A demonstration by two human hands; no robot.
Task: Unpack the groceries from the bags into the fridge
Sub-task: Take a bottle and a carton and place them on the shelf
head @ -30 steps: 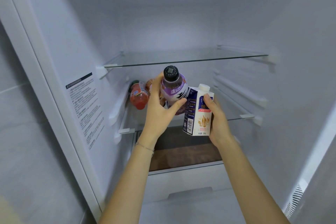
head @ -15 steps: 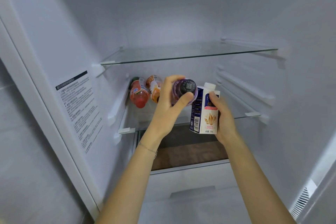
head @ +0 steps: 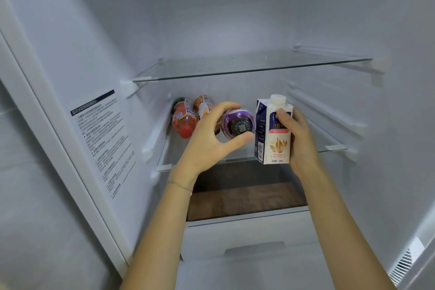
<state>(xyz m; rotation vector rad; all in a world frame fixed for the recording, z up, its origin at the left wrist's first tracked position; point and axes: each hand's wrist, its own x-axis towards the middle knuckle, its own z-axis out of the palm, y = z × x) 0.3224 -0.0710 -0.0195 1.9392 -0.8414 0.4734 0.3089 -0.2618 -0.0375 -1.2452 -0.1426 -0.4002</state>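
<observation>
Holding the purple bottle (head: pixel 237 125) on its side, cap facing the camera, the left hand (head: pixel 207 143) curls fingers and thumb round it, over the lower glass shelf (head: pixel 329 147). Just beside it, the right hand (head: pixel 299 139) grips a carton (head: pixel 273 134) upright at the shelf's front edge. A red bottle (head: pixel 183 120) and an orange bottle (head: pixel 203 107) lie by the left wall. The shelf's right side is open glass. The upper glass shelf (head: pixel 259 68) sits well above.
</observation>
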